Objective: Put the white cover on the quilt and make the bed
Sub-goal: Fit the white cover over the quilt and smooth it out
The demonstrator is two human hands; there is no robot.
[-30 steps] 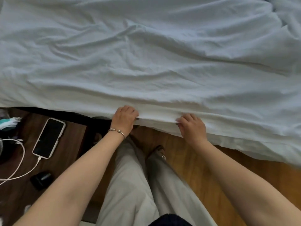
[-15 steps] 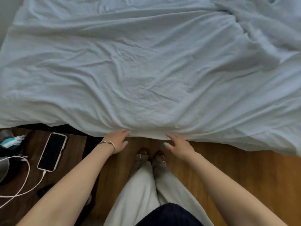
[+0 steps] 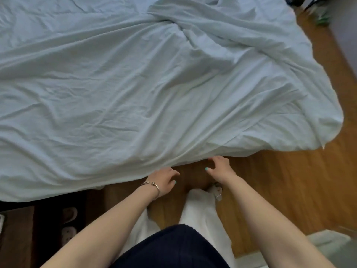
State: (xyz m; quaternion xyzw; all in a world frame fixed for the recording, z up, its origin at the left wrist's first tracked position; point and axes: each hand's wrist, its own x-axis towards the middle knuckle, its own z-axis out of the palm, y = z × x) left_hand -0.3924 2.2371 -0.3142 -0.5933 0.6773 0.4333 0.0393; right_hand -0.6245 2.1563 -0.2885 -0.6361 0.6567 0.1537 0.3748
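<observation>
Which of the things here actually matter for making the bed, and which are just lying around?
Part of the job:
white cover
left hand
right hand

Just lying about:
slippers
bracelet
wooden floor

The white cover (image 3: 154,84) runs off the top and left edges, hiding the bed beneath, while blurred green objects (image 3: 321,15) by the top right corner cannot be identified.
</observation>
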